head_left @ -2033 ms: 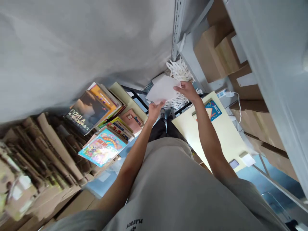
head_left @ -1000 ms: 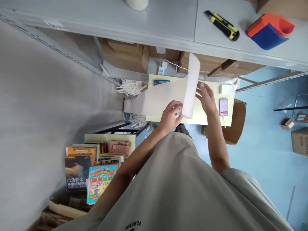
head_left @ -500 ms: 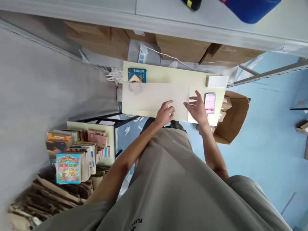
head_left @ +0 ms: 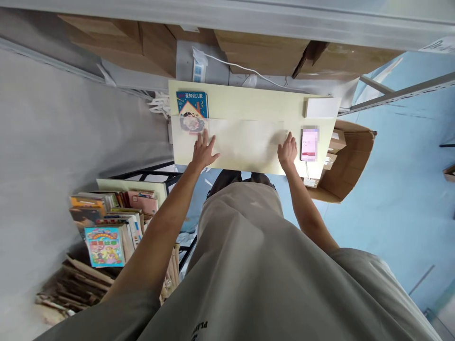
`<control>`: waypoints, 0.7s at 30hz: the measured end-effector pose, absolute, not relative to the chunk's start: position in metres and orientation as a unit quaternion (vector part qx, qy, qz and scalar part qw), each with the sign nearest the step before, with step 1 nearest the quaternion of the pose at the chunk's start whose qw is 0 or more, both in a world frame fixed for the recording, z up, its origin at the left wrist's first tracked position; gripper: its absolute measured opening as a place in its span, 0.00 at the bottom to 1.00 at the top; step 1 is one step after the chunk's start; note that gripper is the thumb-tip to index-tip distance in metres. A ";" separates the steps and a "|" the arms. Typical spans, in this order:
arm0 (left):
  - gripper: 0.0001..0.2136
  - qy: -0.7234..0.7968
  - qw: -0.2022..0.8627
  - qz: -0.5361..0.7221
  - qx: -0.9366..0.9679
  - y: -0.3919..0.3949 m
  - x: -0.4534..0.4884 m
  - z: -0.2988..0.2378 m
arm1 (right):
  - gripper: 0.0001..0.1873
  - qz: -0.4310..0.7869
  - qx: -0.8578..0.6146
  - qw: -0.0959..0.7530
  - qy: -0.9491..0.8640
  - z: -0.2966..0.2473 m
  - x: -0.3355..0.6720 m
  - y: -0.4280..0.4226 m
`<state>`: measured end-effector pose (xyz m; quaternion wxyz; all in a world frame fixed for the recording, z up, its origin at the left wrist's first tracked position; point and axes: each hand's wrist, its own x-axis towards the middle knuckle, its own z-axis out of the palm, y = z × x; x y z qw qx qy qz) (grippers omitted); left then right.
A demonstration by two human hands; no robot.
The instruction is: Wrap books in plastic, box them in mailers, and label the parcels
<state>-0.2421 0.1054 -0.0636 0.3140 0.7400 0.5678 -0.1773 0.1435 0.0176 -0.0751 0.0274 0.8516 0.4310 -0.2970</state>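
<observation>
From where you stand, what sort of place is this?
Probably a storeroom or workroom: cardboard boxes sit beneath a metal shelf, books are stacked on the left, and an open carton holds smaller boxes.

Storeroom: shelved cartons (head_left: 261, 49), piled books (head_left: 112, 239)

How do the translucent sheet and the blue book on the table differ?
The translucent sheet is pale and plain; the blue book has an illustrated cover. The sheet spans much of the table; the book fills only a small area at its left end. The sheet lies on top; the book is partly beneath it. Both rest on the table.
</observation>
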 end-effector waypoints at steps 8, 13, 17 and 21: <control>0.51 0.552 0.323 -0.118 0.759 0.094 -0.251 -0.078 | 0.35 -0.339 0.764 -0.009 0.549 -0.080 0.104 -0.008; 0.43 0.529 0.370 -0.042 0.763 0.106 -0.277 -0.085 | 0.32 -0.341 0.794 -0.013 0.503 -0.067 0.095 -0.008; 0.33 0.507 0.434 0.032 0.744 0.128 -0.298 -0.093 | 0.24 -0.339 0.812 -0.040 0.473 -0.054 0.041 0.031; 0.25 0.510 0.521 0.106 0.676 0.154 -0.313 -0.101 | 0.15 -0.437 0.746 -0.092 0.495 -0.052 -0.052 0.090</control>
